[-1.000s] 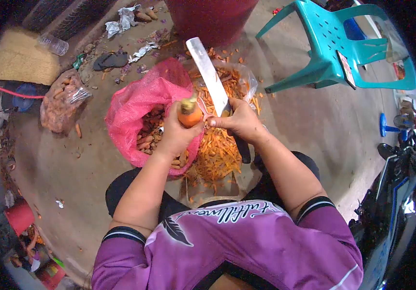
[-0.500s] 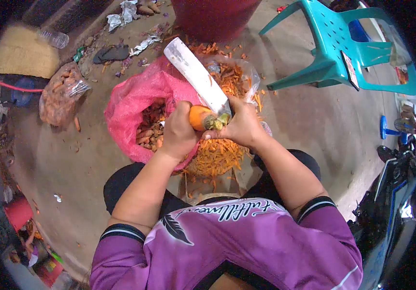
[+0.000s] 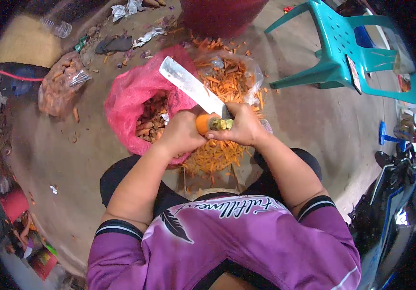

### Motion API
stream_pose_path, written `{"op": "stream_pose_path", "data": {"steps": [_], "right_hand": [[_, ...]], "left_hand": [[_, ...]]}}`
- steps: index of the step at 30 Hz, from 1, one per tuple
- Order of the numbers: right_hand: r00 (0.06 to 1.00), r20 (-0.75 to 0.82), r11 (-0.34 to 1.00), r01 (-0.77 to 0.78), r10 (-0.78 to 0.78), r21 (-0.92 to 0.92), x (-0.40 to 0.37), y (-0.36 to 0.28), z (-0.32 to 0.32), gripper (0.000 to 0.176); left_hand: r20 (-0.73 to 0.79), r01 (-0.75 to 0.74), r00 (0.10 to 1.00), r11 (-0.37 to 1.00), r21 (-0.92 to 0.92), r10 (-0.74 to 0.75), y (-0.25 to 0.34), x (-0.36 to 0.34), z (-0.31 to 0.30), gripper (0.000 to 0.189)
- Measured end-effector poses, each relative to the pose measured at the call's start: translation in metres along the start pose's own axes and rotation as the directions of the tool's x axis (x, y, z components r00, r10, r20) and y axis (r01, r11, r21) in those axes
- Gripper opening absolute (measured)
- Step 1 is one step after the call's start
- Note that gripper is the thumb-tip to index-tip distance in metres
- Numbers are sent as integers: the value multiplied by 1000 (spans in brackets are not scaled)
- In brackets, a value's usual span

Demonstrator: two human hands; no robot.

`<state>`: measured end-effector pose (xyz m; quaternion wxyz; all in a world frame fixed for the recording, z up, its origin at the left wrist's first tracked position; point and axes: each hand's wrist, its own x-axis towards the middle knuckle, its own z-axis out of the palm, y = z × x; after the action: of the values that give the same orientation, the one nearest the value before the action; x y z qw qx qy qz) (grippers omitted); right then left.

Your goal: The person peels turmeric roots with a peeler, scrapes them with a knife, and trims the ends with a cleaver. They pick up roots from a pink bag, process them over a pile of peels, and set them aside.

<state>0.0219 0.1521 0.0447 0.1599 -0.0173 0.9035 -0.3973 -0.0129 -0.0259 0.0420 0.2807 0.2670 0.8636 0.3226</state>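
Observation:
My left hand (image 3: 182, 130) is wrapped round an orange carrot (image 3: 202, 124) whose green-brown stem end points right. My right hand (image 3: 244, 126) is closed on the handle end of a wide-bladed knife (image 3: 193, 88), its thumb at the carrot's stem end. The blade slants up and left from my right hand, beyond the carrot. Below and around my hands lie heaps of orange peelings (image 3: 217, 155). An open pink mesh sack (image 3: 125, 99) with carrots inside stands to the left of them.
A clear bag of carrots (image 3: 63, 87) lies at the left. A dark red tub (image 3: 217, 17) stands at the top. On the right are a teal plastic chair (image 3: 331, 63) and a motorcycle (image 3: 394, 193). A person's arm (image 3: 24, 234) shows at lower left.
The view has shifted slightly. The blade has tilted flatter, and the carrot has turned a little in my hands, its stem end moving slightly right.

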Motion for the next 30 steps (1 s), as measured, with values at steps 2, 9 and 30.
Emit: {"op": "stream_pose_path", "data": {"steps": [2,9,30], "right_hand": [[999,0,999,36,-36,-17,0,1,2,59],[983,45,980,182,-179,-84,-2,0,11,55],[999,-22,998,-36,34,-59,14,3,-2,78]], "left_hand": [[125,91,988,996,-5,-89,-1,-2,-4,42],[431,37,902,991,-126,22,-11,-4,-8,37],[-340,-116,920,964,238,194,-6,-2,2,22]]}}
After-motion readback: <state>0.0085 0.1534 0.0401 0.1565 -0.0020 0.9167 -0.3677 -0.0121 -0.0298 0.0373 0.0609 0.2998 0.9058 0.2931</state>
